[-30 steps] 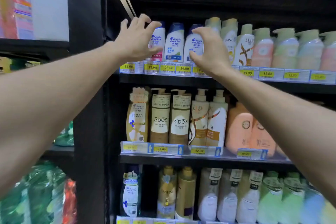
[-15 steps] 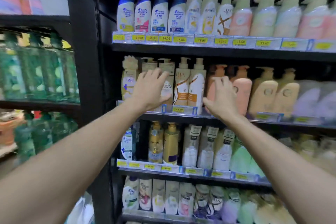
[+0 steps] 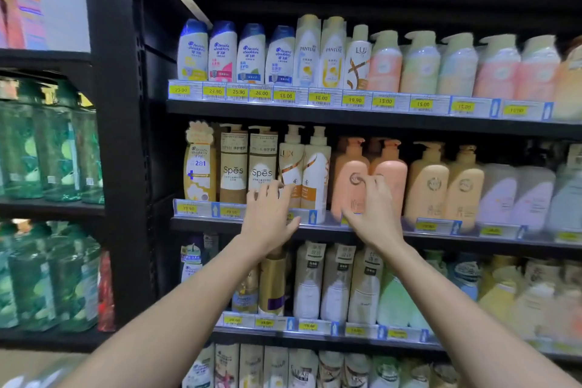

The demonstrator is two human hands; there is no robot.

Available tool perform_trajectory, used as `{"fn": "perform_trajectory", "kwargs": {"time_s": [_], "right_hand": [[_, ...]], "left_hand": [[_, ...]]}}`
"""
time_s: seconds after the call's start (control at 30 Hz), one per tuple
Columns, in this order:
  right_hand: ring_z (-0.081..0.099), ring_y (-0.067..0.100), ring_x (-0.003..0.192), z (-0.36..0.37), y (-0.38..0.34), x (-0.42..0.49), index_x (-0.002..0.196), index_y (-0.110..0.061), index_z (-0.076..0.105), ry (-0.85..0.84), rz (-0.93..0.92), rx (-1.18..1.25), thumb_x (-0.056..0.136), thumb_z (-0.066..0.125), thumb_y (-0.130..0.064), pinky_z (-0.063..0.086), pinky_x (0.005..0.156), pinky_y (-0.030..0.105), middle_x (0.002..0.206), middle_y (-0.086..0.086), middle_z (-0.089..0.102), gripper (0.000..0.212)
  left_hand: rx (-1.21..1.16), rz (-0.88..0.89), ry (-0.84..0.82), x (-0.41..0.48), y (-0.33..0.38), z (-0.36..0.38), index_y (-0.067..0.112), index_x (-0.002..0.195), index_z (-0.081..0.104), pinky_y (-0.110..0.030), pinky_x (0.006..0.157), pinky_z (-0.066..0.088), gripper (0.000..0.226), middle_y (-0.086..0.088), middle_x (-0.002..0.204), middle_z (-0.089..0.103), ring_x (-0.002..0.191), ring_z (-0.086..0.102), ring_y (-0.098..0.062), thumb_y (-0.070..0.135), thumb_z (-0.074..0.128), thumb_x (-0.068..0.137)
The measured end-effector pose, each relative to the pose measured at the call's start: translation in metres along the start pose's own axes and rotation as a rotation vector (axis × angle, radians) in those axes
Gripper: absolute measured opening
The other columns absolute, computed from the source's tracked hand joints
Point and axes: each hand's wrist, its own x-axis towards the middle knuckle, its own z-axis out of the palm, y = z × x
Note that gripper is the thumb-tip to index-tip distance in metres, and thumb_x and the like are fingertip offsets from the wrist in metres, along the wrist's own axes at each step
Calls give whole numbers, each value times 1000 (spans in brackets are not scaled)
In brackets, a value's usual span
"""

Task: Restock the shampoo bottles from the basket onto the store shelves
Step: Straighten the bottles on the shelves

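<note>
The left hand (image 3: 271, 214), fingers spread and empty, hovers before a Lux shampoo bottle (image 3: 291, 164) on the second shelf (image 3: 201, 224). The right hand (image 3: 374, 214), relaxed and empty, hovers before a peach pump bottle (image 3: 348, 167) on the same shelf.

Bright, even light overall, deep shadow above white blue-capped plastic bottles (image 3: 192, 52), green translucent bottles (image 3: 47, 151) at left blurred, pastel pump bottles (image 3: 504, 66) smeared towards right edge, black metal upright (image 3: 116, 135) slanted by wide-angle distortion.
</note>
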Motion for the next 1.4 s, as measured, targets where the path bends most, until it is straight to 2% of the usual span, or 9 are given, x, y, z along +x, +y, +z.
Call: {"fn": "perform_trajectory", "kwargs": {"time_s": [0.27, 0.43, 0.57, 0.77, 0.9, 1.0, 1.13, 1.27, 1.4], "right_hand": [[38, 23, 130, 17, -33, 60, 139, -10, 41, 60, -161, -100, 79, 69, -30, 37, 106, 35, 140, 6, 42, 69], [44, 26, 121, 34, -51, 82, 136, -8, 39, 126, -51, -129, 76, 74, -46, 46, 90, 39, 129, 7, 48, 79], [53, 27, 108, 46, -60, 92, 117, -9, 46, 110, 67, -60, 75, 76, -49, 40, 74, 31, 114, 7, 57, 65], [57, 31, 100, 42, -54, 101, 106, -6, 54, -12, 94, 11, 77, 77, -37, 44, 71, 35, 109, 11, 59, 49], [54, 32, 105, 40, -51, 102, 100, -8, 53, -77, 83, 39, 82, 72, -27, 49, 82, 43, 116, 11, 46, 32], [51, 34, 111, 41, -48, 96, 106, -6, 53, -29, 28, 37, 86, 66, -17, 43, 81, 39, 119, 13, 46, 26], [52, 26, 115, 27, -26, 82, 125, -6, 53, 141, -171, 171, 83, 60, -5, 45, 87, 33, 124, 8, 51, 42], [50, 25, 100, -18, 34, 73, 98, -10, 57, 394, -161, 220, 71, 62, -2, 41, 85, 31, 105, 7, 52, 28], [48, 26, 96, -44, 94, 71, 91, -15, 48, 348, 20, 117, 70, 69, -15, 43, 82, 36, 100, 5, 47, 29]], "left_hand": [[60, 30, 194, 52, -23, 5, 16, 136, 49, -49, 108, 32, 64, -5, 137, 50, 129, 42, -26, 51, 62, 84], [73, 37, 315, 78, -26, 11, 13, 137, 46, -44, 95, 33, 68, -11, 136, 50, 121, 47, -29, 44, 67, 80], [110, 59, 336, 95, -25, 7, 14, 125, 51, -42, 88, 32, 56, -7, 119, 53, 108, 49, -28, 45, 66, 81], [158, 45, 297, 93, -23, 9, 17, 124, 51, -43, 90, 33, 53, -8, 120, 52, 105, 51, -28, 44, 67, 81], [167, 24, 276, 92, -17, 7, 15, 123, 52, -43, 88, 34, 55, -8, 117, 52, 101, 52, -29, 41, 70, 78], [180, 2, 297, 91, -12, 7, 11, 121, 54, -45, 85, 33, 58, -12, 118, 53, 99, 54, -33, 36, 75, 73], [151, -10, 375, 86, 9, 3, 10, 130, 50, -44, 89, 29, 63, -15, 132, 49, 113, 51, -35, 27, 74, 74], [119, 29, 394, 86, 54, 0, 13, 121, 55, -43, 85, 30, 46, -9, 121, 53, 107, 51, -31, 32, 67, 80], [160, 24, 323, 102, 96, 7, 15, 114, 60, -43, 84, 29, 53, -7, 115, 56, 106, 50, -31, 48, 70, 74]]}}
